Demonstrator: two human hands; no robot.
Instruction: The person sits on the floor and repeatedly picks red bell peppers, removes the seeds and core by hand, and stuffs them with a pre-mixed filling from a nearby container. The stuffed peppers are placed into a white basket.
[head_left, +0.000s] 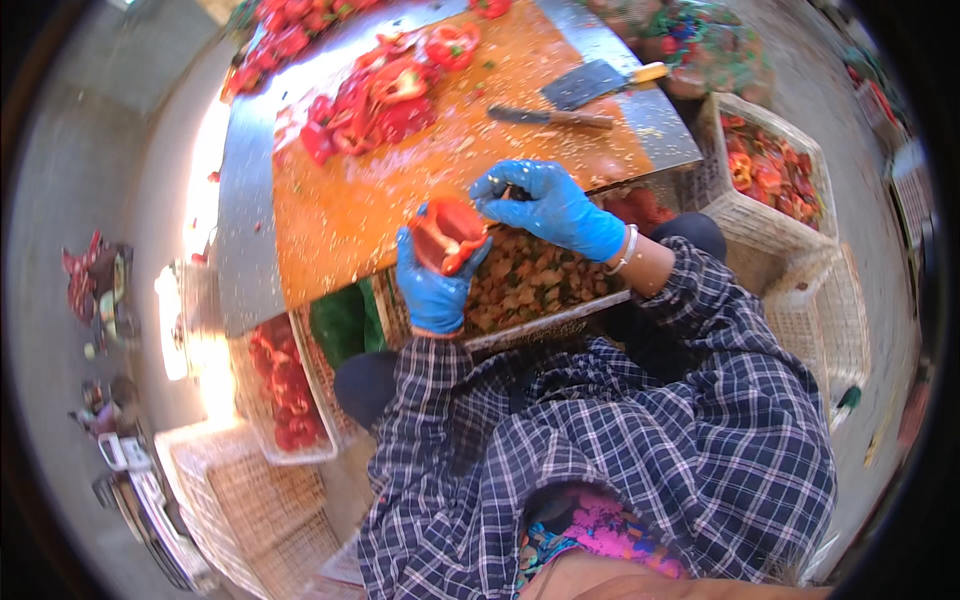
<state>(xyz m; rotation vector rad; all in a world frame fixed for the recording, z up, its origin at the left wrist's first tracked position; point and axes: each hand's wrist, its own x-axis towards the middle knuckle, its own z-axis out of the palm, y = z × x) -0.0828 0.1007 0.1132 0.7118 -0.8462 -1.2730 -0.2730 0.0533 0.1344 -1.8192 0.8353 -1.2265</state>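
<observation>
In my blue-gloved left hand (435, 292) is a cut-open red bell pepper (448, 232), its hollow inside facing up. My right hand (551, 206), also gloved in blue, is closed around a small dark-handled tool (517, 193) just to the right of the pepper. The tool's working end is hidden. Both hands are over the near edge of an orange cutting board (465, 142) strewn with pale seeds. Below them, a crate of pepper cores and scraps (536, 281) sits in front of my lap. Cut red pepper pieces (390, 94) are heaped on the board's far left.
A cleaver (589, 82) and a wooden-handled knife (551, 118) lie on the board's right. Whole red peppers (289, 34) pile up at the far left. Crates of red peppers stand left (289, 397) and right (772, 176). Another plastic crate (247, 495) is at lower left.
</observation>
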